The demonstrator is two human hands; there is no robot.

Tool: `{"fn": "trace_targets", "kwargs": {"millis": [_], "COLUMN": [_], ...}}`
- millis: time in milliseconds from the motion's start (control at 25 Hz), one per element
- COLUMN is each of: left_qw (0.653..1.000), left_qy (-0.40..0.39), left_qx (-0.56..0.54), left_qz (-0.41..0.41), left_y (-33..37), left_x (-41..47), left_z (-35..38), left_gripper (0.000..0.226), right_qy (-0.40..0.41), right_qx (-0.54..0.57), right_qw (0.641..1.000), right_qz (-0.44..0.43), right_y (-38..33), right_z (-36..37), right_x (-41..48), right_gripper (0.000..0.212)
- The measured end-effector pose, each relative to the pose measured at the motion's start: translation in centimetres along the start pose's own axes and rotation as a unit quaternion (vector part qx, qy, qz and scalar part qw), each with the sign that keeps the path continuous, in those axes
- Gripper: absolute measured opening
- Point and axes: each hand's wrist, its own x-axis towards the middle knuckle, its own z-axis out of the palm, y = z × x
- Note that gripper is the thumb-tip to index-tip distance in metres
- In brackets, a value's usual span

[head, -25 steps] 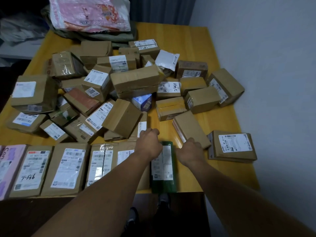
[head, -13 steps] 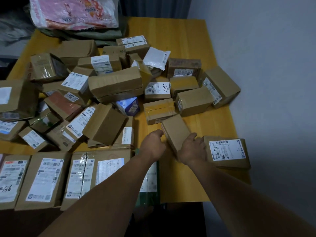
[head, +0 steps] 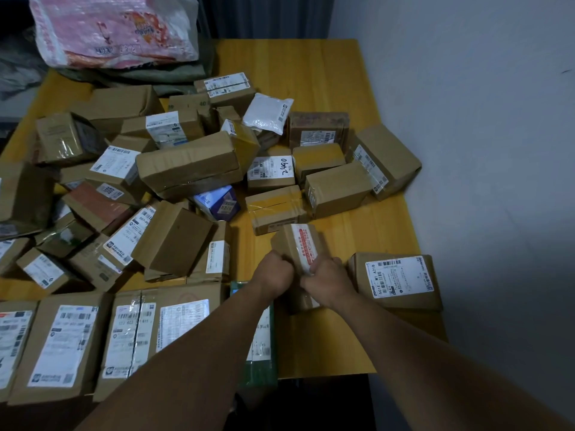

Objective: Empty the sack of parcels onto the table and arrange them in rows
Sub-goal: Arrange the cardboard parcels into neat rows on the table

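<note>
**Both hands on one small parcel at the near right of the table**

We see the left hand [head: 276,273] and the right hand [head: 327,279] side by side, each with fingers curled round the same small brown cardboard parcel with a strip of red-printed white tape [head: 299,244]. The left hand grips its left edge and the right hand grips its right edge over the tape. The parcel is tilted, its taped face turned towards us. Its near end is hidden behind the hands, so we cannot tell whether it touches the yellow wooden table [head: 326,88].

Just beside the right hand lies a brown box with a large white barcode label [head: 398,281], flat on the table. Under the left forearm sits a dark green parcel with a white label [head: 261,353], reaching the table's near edge. To its left we find a row of flat brown labelled parcels [head: 62,343] lying side by side along that edge.

Beyond the row a loose heap of brown cardboard boxes [head: 186,166] covers the middle and left of the table, several leaning on one another. In it we pick out a white plastic mailer [head: 267,113], a small blue carton [head: 217,203] and a box hand-marked "2490" [head: 270,172].

At the far left corner the pink-and-white plastic sack [head: 115,29] lies slumped on some dull green fabric [head: 174,76]. A grey wall [head: 466,119] runs along the table's right side.
</note>
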Motion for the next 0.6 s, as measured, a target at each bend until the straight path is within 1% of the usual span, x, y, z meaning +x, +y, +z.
{"fn": "trace_targets", "kwargs": {"millis": [80,200,240,320,360,400,480,520,600], "left_qw": [1.000,0.999,0.999,0.997,0.995,0.993,0.989,0.988,0.984], "left_qy": [-0.005,-0.009,-0.009,-0.006,-0.011,-0.017,-0.017,-0.010,-0.005], "left_qx": [-0.009,-0.028,-0.039,-0.069,-0.092,-0.115,-0.146,-0.156,-0.179], "left_qz": [-0.007,-0.028,-0.032,-0.027,-0.024,-0.019,-0.015,-0.011,-0.008], "left_y": [0.2,0.2,0.0,-0.3,-0.4,-0.3,0.0,0.2,0.4], "left_x": [-0.2,0.1,0.1,0.1,0.1,-0.2,-0.7,-1.3,-2.1], "left_z": [0.3,0.3,0.3,0.1,0.0,0.0,-0.4,-0.7,-1.4], "left_gripper": [0.020,0.027,0.026,0.015,0.010,0.011,0.025,0.030,0.032], "right_qy": [-0.005,0.002,0.011,0.042,0.064,0.086,0.112,0.113,0.100], "right_qx": [0.043,0.011,-0.002,-0.022,-0.033,-0.042,-0.038,-0.017,0.090], "right_qw": [0.999,0.999,0.999,0.998,0.997,0.995,0.993,0.993,0.990], "right_qz": [0.027,0.043,0.048,0.048,0.039,0.026,-0.005,-0.019,-0.039], "right_y": [0.3,0.7,0.8,0.3,-0.1,-0.6,-1.6,-2.0,-2.5], "right_z": [0.5,1.1,1.2,1.2,1.1,0.9,0.2,-0.3,-1.2], "right_x": [0.0,-0.2,-0.3,-0.7,-0.9,-1.2,-2.0,-2.4,-3.6], "right_gripper": [0.072,0.098,0.102,0.105,0.102,0.096,0.082,0.074,0.054]}}
